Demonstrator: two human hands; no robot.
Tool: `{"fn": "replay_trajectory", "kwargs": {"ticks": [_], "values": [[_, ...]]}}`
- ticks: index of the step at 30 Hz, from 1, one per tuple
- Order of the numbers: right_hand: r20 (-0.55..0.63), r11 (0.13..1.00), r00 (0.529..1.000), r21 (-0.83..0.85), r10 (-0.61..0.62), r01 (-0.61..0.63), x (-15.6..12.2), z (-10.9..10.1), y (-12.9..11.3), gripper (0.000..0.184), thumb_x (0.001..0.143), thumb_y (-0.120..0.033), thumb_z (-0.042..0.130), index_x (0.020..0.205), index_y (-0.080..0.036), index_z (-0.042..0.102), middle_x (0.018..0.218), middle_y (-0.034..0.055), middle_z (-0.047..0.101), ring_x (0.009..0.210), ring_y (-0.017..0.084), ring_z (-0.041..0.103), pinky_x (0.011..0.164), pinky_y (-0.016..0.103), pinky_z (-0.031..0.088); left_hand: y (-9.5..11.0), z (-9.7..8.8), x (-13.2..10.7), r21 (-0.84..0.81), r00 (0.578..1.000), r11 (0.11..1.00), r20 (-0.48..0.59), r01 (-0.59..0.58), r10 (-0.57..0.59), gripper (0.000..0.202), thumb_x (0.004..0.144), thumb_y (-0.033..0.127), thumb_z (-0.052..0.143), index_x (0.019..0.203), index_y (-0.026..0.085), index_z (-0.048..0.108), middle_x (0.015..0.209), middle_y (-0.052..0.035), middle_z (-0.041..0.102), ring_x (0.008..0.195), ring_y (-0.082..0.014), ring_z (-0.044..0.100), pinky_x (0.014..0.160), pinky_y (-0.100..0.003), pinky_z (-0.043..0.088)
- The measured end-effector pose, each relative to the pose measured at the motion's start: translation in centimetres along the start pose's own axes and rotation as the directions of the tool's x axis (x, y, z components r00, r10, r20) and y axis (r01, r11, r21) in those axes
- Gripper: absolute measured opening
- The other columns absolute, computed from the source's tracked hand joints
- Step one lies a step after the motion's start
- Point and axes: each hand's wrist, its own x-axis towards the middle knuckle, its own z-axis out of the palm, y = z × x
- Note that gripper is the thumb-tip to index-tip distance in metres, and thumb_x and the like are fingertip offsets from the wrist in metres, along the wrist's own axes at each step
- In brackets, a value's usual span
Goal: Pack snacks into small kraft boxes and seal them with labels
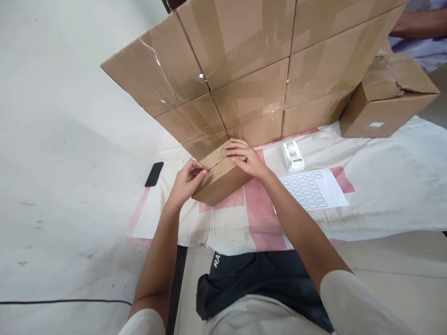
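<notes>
1. Nearest, the left hand is clenched in a pinch, thumb against fingertips, at the near-left end of the small box's top. Whether it grips the flap edge or a strip of tape is too small to tell.
2. The small box lies tilted between both hands on the cloth spread over the floor.
3. The right hand lies released and flat on the box top, fingers extended over the far edge. It presses but does not grasp.
4. This looks like work along the top seam. It should go best with the flat palm holding the box steady while the pinch pulls straight along the seam, not upward.
5. Left of the left hand lies a dark phone. Right of the right hand are a label sheet and a white dispenser.
6. Just beyond the hands rises a wall of taped cartons. Far right are a dented box and another person's arm.
</notes>
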Motion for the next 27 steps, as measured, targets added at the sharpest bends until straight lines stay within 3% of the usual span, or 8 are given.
{"fn": "replay_trajectory", "kwargs": {"ticks": [3,6,10,12,18,22,27], "values": [[0.037,1.000,0.999,-0.012,0.022,-0.022,0.0,-0.2,-0.2,0.023,0.094,-0.043,0.065,0.105,-0.028,0.078,0.132,0.0061,0.067,0.145,0.030,0.043,0.118,0.057,0.038,-0.7,0.8,1.3,-0.072,0.998,0.995,-0.006,0.068,-0.068,0.024,0.083,0.042,0.069,0.091,0.022,0.058,0.093,-0.0040,0.072,0.085,-0.0190,0.067,0.084,-0.036,0.052],[0.021,1.000,1.000,-0.020,0.013,-0.013,0.0,-0.2,-0.2,0.020,0.093,-0.040,0.066,0.102,-0.027,0.078,0.131,0.0057,0.068,0.144,0.030,0.044,0.118,0.057,0.037,-1.0,1.0,1.8,-0.184,0.997,0.980,-0.022,0.071,-0.076,0.026,0.081,0.043,0.070,0.089,0.022,0.056,0.094,-0.0037,0.071,0.089,-0.0179,0.066,0.088,-0.034,0.052],[-0.026,1.000,1.000,-0.013,-0.016,0.016,-0.1,0.1,0.1,0.018,0.093,-0.036,0.065,0.100,-0.026,0.077,0.127,0.0066,0.070,0.142,0.029,0.046,0.117,0.055,0.039,-0.4,0.2,1.5,-0.285,0.994,0.956,-0.065,0.070,-0.092,0.030,0.079,0.044,0.072,0.080,0.022,0.052,0.097,-0.0049,0.071,0.087,-0.0176,0.066,0.080,-0.032,0.052],[-0.037,1.000,0.999,-0.009,-0.018,0.018,-0.1,0.2,0.1,0.017,0.093,-0.036,0.065,0.099,-0.026,0.077,0.125,0.0070,0.070,0.141,0.029,0.047,0.116,0.055,0.040,0.1,-0.4,1.6,-0.296,0.993,0.949,-0.015,0.110,-0.119,0.031,0.080,0.045,0.072,0.078,0.022,0.051,0.097,-0.0059,0.072,0.084,-0.0173,0.065,0.074,-0.030,0.050],[-0.052,1.000,0.999,0.001,0.003,-0.003,0.0,0.4,0.1,0.018,0.091,-0.040,0.066,0.095,-0.025,0.077,0.120,0.0076,0.072,0.139,0.029,0.048,0.116,0.055,0.039,2.4,-1.6,3.5,-0.030,0.928,0.968,0.291,0.250,-0.231,0.031,0.073,0.042,0.078,0.078,0.022,0.055,0.083,-0.0040,0.070,0.075,-0.0175,0.064,0.065,-0.029,0.046],[-0.057,1.000,0.998,0.009,0.020,-0.019,0.0,0.4,0.2,0.018,0.091,-0.040,0.066,0.095,-0.025,0.076,0.121,0.0074,0.071,0.140,0.029,0.047,0.117,0.056,0.038,2.9,-1.5,5.0,0.027,0.893,0.961,0.364,0.276,-0.267,0.039,0.066,0.038,0.084,0.082,0.023,0.052,0.077,-0.0004,0.064,0.066,-0.0159,0.060,0.059,-0.028,0.046],[-0.057,1.000,0.998,0.005,0.024,-0.023,0.1,0.4,0.2,0.019,0.091,-0.042,0.066,0.092,-0.025,0.075,0.118,0.0073,0.072,0.140,0.029,0.048,0.117,0.056,0.037,2.0,-1.0,5.8,0.063,0.907,0.969,0.341,0.240,-0.247,0.044,0.061,0.037,0.087,0.082,0.023,0.052,0.077,0.0006,0.062,0.068,-0.0156,0.060,0.061,-0.029,0.048]]}}
